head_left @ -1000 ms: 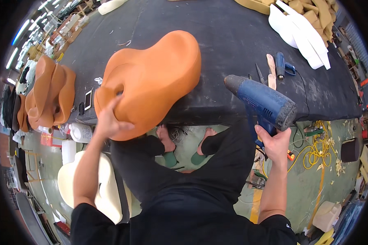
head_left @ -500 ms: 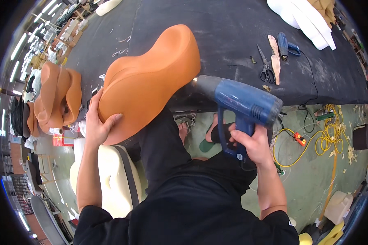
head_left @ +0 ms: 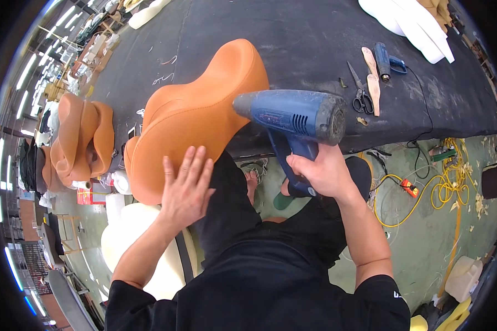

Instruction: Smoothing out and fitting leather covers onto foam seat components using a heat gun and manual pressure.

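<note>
A person's left hand [head_left: 185,190] lies flat, fingers spread, on the near end of an orange seat cover [head_left: 196,118] at the front edge of a black workbench [head_left: 303,44]. The seat's long axis runs diagonally, from its broad lower end overhanging the bench edge near the person's legs up to its narrower end, which points away and to the right across the bench top. The palm presses against the smooth orange surface and grips nothing.

The right hand [head_left: 320,175] is wrapped tight around the grip of a blue heat gun [head_left: 292,118]. The gun's body lies roughly level, its long axis left to right, with the nozzle aimed left at the seat's right flank, its tip just beside or touching the orange surface; contact cannot be told. Its rear vent faces right.

Further back on the bench lie scissors [head_left: 360,91], two wooden sticks [head_left: 371,77] and a small blue tool [head_left: 384,55], well apart from the seat. White foam pieces [head_left: 408,22] sit at the bench's far right corner. To the left, more orange seats [head_left: 80,138] are stacked, and a cream foam seat [head_left: 130,243] rests below the left forearm. A yellow cable [head_left: 419,187] coils on the green floor [head_left: 425,243].
</note>
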Action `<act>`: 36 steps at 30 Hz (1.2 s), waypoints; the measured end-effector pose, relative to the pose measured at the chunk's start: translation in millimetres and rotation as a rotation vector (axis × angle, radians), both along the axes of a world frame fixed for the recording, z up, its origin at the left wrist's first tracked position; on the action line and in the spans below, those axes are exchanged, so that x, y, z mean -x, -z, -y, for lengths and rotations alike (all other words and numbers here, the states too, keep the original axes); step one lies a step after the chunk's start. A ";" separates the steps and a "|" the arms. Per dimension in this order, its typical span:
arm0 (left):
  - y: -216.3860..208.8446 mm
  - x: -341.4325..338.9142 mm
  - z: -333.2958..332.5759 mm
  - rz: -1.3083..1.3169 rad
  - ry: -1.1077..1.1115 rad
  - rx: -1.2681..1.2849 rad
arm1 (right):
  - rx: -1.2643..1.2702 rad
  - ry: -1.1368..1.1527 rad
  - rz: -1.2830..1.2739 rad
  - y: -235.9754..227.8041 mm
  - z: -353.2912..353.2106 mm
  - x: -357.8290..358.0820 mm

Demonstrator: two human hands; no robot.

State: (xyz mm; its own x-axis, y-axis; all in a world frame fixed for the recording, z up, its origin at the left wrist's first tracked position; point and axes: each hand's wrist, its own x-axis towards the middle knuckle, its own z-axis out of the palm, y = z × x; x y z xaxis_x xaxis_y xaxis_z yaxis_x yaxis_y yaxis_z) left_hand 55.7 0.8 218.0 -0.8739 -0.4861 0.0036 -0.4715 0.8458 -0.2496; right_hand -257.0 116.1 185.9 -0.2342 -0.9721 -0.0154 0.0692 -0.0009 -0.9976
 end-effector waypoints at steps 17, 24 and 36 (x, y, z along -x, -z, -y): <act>30.7 36.5 5.0 0.409 0.190 0.121 | -0.072 0.002 0.018 -24.8 8.1 -3.2; 31.4 41.9 5.6 0.498 0.195 0.136 | -0.102 0.013 0.057 7.4 -14.5 -6.8; 8.2 88.4 36.0 0.561 0.322 0.361 | -0.006 0.269 -0.026 12.2 -23.9 10.3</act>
State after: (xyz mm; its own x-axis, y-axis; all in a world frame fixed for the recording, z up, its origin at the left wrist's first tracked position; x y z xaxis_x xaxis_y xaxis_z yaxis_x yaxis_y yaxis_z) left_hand -32.7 -35.2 209.8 -0.8907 -0.2581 -0.3743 0.0663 0.7407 -0.6685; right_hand -267.3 140.0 173.7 -0.4842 -0.8749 -0.0113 0.0414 -0.0100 -0.9991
